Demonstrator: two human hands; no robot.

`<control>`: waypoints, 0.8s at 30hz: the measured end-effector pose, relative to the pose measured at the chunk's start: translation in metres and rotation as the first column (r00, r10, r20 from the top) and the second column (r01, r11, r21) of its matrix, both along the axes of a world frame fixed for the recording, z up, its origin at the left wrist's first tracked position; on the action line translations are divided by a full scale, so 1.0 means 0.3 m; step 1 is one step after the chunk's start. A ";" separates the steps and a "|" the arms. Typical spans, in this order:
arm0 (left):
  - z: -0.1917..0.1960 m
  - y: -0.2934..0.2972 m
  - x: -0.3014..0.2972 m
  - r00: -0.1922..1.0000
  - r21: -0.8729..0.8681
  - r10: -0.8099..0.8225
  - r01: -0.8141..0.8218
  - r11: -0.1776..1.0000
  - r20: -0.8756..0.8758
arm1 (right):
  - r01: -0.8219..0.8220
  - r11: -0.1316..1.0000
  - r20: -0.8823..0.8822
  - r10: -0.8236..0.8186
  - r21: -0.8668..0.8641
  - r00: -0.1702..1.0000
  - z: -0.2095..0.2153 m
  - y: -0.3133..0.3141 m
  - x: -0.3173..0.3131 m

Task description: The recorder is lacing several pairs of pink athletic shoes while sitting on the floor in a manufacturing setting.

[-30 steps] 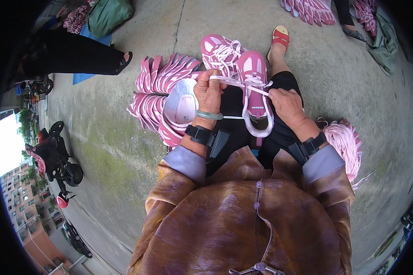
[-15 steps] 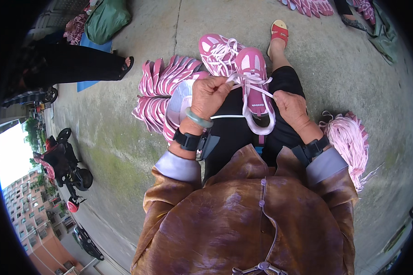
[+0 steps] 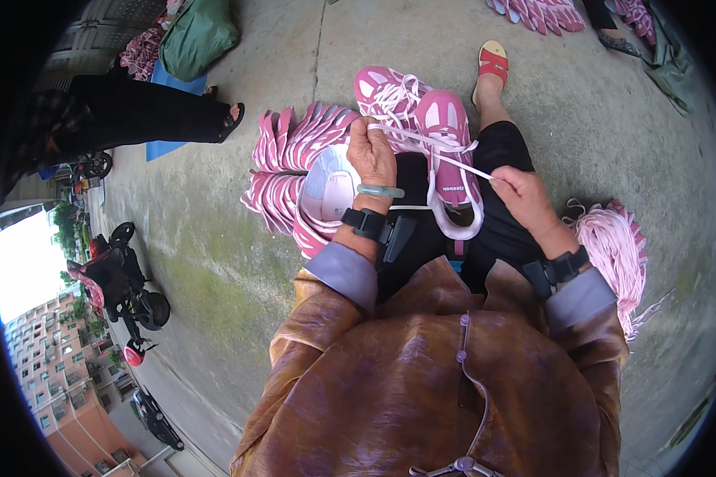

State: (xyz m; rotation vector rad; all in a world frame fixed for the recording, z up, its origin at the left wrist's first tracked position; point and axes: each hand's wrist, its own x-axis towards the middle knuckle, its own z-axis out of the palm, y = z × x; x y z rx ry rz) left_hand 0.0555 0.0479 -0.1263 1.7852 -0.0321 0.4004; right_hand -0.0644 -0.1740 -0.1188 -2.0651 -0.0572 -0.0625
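Note:
A pink shoe upper [image 3: 445, 131] with white edging lies on my lap, a white lace [image 3: 445, 155] threaded through it. My left hand [image 3: 374, 155] grips the upper's left side and pinches one lace end. My right hand [image 3: 525, 199] holds the other end and draws it taut to the right. A second laced pink upper [image 3: 386, 91] lies just beyond, on the ground.
A stack of pink shoe uppers [image 3: 294, 171] fans out on the concrete at my left. A bundle of pink laces [image 3: 612, 254] lies at my right. Another person's legs [image 3: 159, 119] stretch out at the far left beside a green bag [image 3: 199, 32]. More uppers [image 3: 541, 12] lie at the top.
My right hand has moved off the upper to the right, drawing the lace out taut. My left hand stayed on the upper.

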 end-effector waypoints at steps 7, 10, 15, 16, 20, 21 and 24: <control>-0.085 -0.009 -0.063 0.982 0.044 -0.059 0.068 0.997 -0.177 | 0.197 0.971 -0.322 -0.146 0.133 0.935 0.119 -0.224 -0.204; -0.084 -0.053 -0.092 0.970 0.128 -0.096 0.127 0.984 -0.223 | 0.379 0.919 -0.309 -0.330 0.112 0.892 0.096 -0.395 -0.306; -0.037 -0.088 -0.139 0.961 0.248 -0.202 0.245 0.937 -0.186 | 0.529 0.756 -0.342 -0.416 0.386 0.843 0.052 -0.600 -0.392; -0.019 -0.087 -0.148 0.947 0.251 -0.226 0.282 0.926 -0.229 | 0.400 0.910 -0.347 -0.342 0.110 0.873 0.014 -0.596 -0.402; 0.041 -0.060 -0.184 0.918 0.506 -0.287 0.391 0.768 -0.274 | -0.008 0.898 -0.250 -0.114 -0.441 0.961 0.045 -0.366 -0.255; 0.044 -0.058 -0.188 0.915 0.504 -0.294 0.398 0.767 -0.275 | 0.026 0.919 -0.140 -0.088 -0.393 0.986 0.064 -0.301 -0.207; 0.057 -0.049 -0.191 0.886 0.460 -0.304 0.445 0.768 -0.350 | 0.115 0.887 0.180 -0.037 -0.446 0.983 0.094 -0.090 -0.064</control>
